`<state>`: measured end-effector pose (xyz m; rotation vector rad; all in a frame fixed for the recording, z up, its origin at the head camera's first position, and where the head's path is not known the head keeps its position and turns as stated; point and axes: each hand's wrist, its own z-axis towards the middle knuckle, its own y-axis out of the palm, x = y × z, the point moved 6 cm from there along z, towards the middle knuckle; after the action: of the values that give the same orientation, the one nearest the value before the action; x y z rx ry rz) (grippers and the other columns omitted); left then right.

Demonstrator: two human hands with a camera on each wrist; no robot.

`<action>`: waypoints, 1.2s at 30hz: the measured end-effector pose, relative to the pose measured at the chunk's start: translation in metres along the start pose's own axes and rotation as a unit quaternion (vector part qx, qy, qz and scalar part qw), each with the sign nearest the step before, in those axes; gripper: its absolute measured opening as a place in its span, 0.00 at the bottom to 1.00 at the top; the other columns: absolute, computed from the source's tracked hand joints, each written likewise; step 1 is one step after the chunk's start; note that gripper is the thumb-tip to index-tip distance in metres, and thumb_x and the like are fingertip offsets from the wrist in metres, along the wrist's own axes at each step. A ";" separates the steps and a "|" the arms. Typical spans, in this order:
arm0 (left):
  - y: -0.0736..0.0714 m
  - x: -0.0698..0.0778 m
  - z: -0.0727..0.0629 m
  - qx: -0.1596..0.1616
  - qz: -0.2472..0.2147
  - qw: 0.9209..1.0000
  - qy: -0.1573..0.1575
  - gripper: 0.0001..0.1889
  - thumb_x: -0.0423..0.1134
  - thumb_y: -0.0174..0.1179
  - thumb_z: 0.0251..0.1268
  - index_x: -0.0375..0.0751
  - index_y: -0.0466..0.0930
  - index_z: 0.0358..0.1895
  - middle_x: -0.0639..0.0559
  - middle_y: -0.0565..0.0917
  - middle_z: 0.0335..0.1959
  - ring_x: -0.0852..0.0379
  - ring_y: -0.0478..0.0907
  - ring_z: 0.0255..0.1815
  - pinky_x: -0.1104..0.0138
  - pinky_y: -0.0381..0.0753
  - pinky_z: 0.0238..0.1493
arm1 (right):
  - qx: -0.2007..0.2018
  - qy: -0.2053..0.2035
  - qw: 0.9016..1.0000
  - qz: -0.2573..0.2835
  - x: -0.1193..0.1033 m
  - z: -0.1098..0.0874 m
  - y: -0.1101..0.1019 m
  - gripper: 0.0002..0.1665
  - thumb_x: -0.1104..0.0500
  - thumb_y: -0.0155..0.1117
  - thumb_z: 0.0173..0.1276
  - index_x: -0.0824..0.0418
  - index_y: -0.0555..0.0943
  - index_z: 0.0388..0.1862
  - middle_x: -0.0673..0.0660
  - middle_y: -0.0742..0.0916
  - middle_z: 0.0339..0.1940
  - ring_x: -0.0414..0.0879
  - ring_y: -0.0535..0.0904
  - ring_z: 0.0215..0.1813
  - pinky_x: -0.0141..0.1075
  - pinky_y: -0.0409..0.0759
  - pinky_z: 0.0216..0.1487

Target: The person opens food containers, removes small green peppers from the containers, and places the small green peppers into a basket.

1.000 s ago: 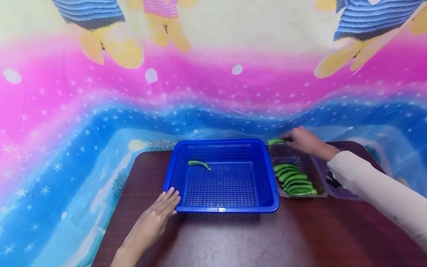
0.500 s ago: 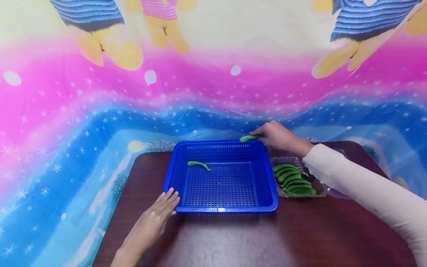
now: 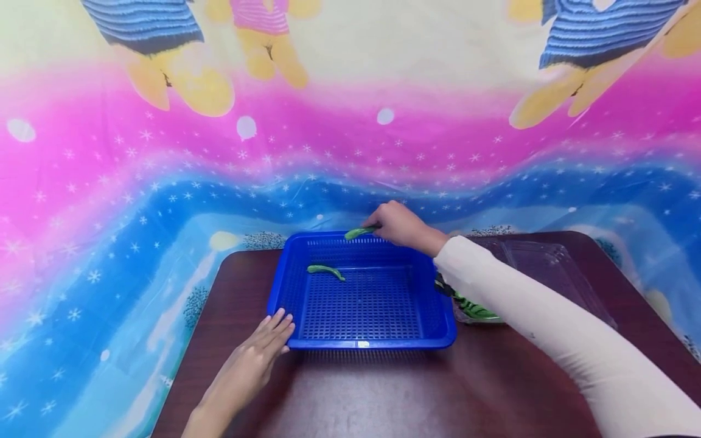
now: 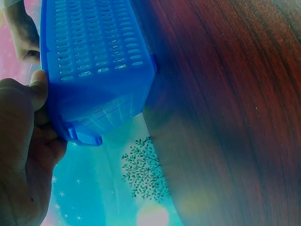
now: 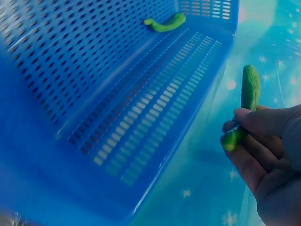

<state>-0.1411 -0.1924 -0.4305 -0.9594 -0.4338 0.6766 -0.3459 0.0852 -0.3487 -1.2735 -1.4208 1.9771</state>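
A blue plastic basket (image 3: 361, 344) with slotted walls stands on the table. My left hand (image 3: 249, 360) rests on its front left corner, fingers straight over the rim and thumb against the basket. My right hand (image 3: 402, 224) pinches a small green cucumber (image 3: 361, 232) between thumb and fingers, just above the basket's back rim. In the right wrist view the cucumber (image 5: 250, 87) points away from the palm. Another curved cucumber (image 3: 326, 271) lies inside the basket, towards the back left. Several more cucumbers (image 3: 475, 309) sit in a clear plastic box, mostly hidden by the right sleeve.
The clear box's lid (image 3: 547, 267) lies flipped open at the right. A dark wood table (image 3: 383, 395) carries everything. A printed pink and blue sheet (image 3: 339, 146) hangs right behind the table's back edge.
My right hand has moved left, carrying the cucumber from above the clear box to over the basket's back rim. The left hand and basket have stayed put.
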 end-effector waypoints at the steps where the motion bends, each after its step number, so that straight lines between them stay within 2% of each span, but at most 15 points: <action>1: 0.000 0.000 0.000 0.000 0.000 1.000 -0.001 0.31 0.48 0.31 0.86 0.32 0.82 0.62 0.40 0.85 0.62 0.40 0.80 0.66 0.69 0.52 0.85 | -0.002 -0.002 1.000 -0.001 -0.003 0.004 0.004 0.18 0.70 0.67 0.68 0.61 0.88 0.56 0.60 0.92 0.46 0.40 0.69 0.20 0.28 0.68 0.22; 5: -0.001 0.000 0.000 -0.002 -0.003 1.000 -0.002 0.31 0.48 0.31 0.86 0.32 0.82 0.62 0.40 0.85 0.62 0.40 0.80 0.66 0.67 0.54 0.84 | -0.015 -0.004 1.000 0.011 -0.013 0.014 0.017 0.17 0.68 0.69 0.69 0.60 0.88 0.56 0.59 0.92 0.50 0.42 0.81 0.27 0.29 0.75 0.27; 8: 0.000 0.000 0.000 -0.001 -0.004 1.000 -0.001 0.31 0.48 0.31 0.87 0.32 0.82 0.62 0.40 0.84 0.62 0.40 0.80 0.67 0.66 0.56 0.84 | -0.027 -0.002 0.999 0.021 -0.020 0.020 0.028 0.17 0.65 0.71 0.69 0.60 0.88 0.56 0.59 0.91 0.52 0.45 0.89 0.39 0.32 0.86 0.36; 12: 0.000 -0.001 -0.001 0.000 0.003 1.000 0.001 0.31 0.47 0.30 0.87 0.32 0.82 0.62 0.40 0.85 0.62 0.40 0.80 0.66 0.65 0.57 0.84 | -0.035 -0.004 0.999 0.021 -0.028 0.030 0.043 0.17 0.65 0.71 0.68 0.61 0.88 0.55 0.59 0.91 0.53 0.48 0.90 0.49 0.38 0.91 0.50; 17: 0.001 -0.003 -0.002 -0.009 0.005 1.000 -0.005 0.31 0.48 0.30 0.86 0.33 0.82 0.63 0.40 0.84 0.63 0.41 0.79 0.68 0.67 0.54 0.85 | -0.048 -0.008 0.998 0.030 -0.040 0.042 0.069 0.17 0.68 0.70 0.68 0.62 0.87 0.55 0.59 0.90 0.55 0.50 0.88 0.55 0.41 0.89 0.60; 21: 0.003 -0.004 -0.002 -0.024 -0.004 1.000 -0.013 0.28 0.47 0.35 0.86 0.34 0.81 0.64 0.41 0.83 0.65 0.42 0.78 0.70 0.67 0.54 0.85 | -0.051 0.009 0.998 0.033 -0.046 0.050 0.091 0.17 0.69 0.69 0.69 0.63 0.87 0.56 0.59 0.89 0.57 0.51 0.87 0.59 0.42 0.89 0.61; 25: 0.005 -0.003 -0.001 -0.026 -0.007 1.000 -0.012 0.25 0.46 0.40 0.85 0.34 0.81 0.64 0.40 0.83 0.64 0.43 0.77 0.70 0.58 0.67 0.80 | -0.053 0.044 0.997 0.038 -0.045 0.053 0.112 0.13 0.68 0.67 0.71 0.64 0.88 0.52 0.58 0.90 0.52 0.50 0.87 0.54 0.41 0.90 0.56; 28: 0.005 -0.003 -0.001 -0.027 -0.005 1.000 -0.011 0.26 0.46 0.38 0.86 0.33 0.81 0.64 0.40 0.83 0.65 0.42 0.77 0.70 0.55 0.71 0.78 | -0.056 0.064 0.995 0.046 -0.042 0.052 0.124 0.12 0.68 0.67 0.71 0.64 0.88 0.52 0.58 0.90 0.53 0.50 0.87 0.53 0.43 0.90 0.55; 30: 0.005 -0.003 -0.001 -0.026 -0.004 1.000 -0.012 0.27 0.47 0.36 0.86 0.33 0.81 0.64 0.40 0.83 0.64 0.42 0.77 0.70 0.55 0.70 0.78 | -0.054 0.065 0.995 0.047 -0.041 0.052 0.130 0.16 0.68 0.69 0.70 0.63 0.88 0.55 0.59 0.89 0.58 0.52 0.86 0.59 0.44 0.89 0.59; 36: 0.004 -0.004 -0.001 -0.023 0.001 1.000 -0.017 0.31 0.48 0.31 0.86 0.33 0.81 0.63 0.41 0.83 0.64 0.42 0.78 0.70 0.59 0.66 0.81 | -0.058 0.074 0.995 0.036 -0.038 0.054 0.145 0.17 0.66 0.72 0.68 0.62 0.88 0.55 0.59 0.89 0.58 0.51 0.86 0.60 0.44 0.89 0.61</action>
<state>-0.1447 -0.1943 -0.4346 -0.9933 -0.4800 0.6867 -0.3451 -0.0311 -0.4574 -1.5090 -1.4539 1.8241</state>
